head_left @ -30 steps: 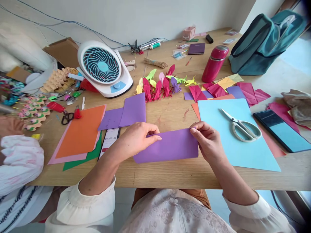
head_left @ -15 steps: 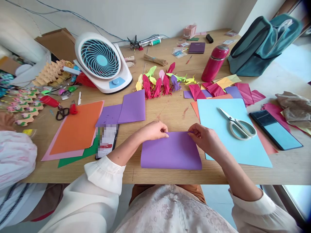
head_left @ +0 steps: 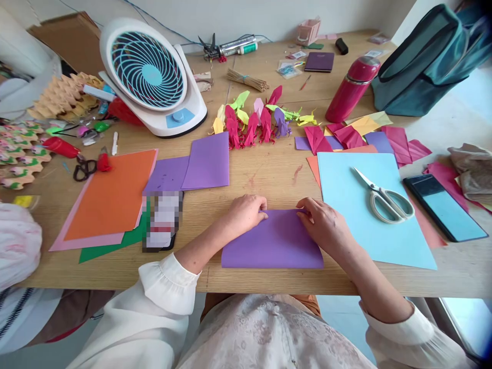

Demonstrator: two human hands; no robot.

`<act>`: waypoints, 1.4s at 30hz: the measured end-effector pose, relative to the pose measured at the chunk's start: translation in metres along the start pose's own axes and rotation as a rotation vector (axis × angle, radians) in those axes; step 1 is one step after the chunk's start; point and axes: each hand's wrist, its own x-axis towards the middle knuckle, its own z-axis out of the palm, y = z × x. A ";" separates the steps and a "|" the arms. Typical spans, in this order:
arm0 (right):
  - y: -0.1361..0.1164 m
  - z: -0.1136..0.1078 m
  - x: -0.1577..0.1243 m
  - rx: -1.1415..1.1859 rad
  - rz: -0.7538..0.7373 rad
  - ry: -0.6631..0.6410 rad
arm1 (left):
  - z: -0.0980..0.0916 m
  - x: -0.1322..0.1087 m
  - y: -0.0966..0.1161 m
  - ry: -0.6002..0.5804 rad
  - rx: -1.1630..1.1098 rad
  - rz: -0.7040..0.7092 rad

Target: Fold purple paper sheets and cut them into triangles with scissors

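Note:
A sheet of purple paper [head_left: 274,241] lies in front of me, doubled over with its rounded bend toward the table's front edge. My left hand [head_left: 248,210] is closed on its far edge near the left corner, thumb on top. At the far right corner, my right hand [head_left: 317,218] pinches the same edge between thumb and fingers. Right of the paper lies a light blue sheet [head_left: 346,225], with white-handled scissors [head_left: 384,200] on it. Two more purple pieces [head_left: 207,161] rest beyond my left hand.
Orange paper [head_left: 111,200] and a phone [head_left: 163,220] lie to the left. Folded paper figures [head_left: 251,128] stand mid-table between a fan [head_left: 154,77] and a red bottle [head_left: 351,89]. Another phone [head_left: 442,207] and a teal bag [head_left: 418,66] are at right. Another person's sleeve [head_left: 19,246] shows at far left.
Both hands keep hold of the paper's far edge, with the right hand's fingers now lower and flatter against it. The near bend looks flatter. The view has shifted slightly.

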 end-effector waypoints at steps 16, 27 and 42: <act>-0.004 -0.007 -0.002 -0.185 -0.065 0.043 | 0.006 0.001 0.003 0.014 0.105 -0.040; -0.046 -0.003 -0.002 -0.239 -0.367 -0.249 | 0.000 0.005 0.005 -0.022 0.106 -0.072; -0.034 0.006 -0.003 -0.392 -0.520 -0.179 | 0.031 -0.063 0.016 0.136 0.280 0.116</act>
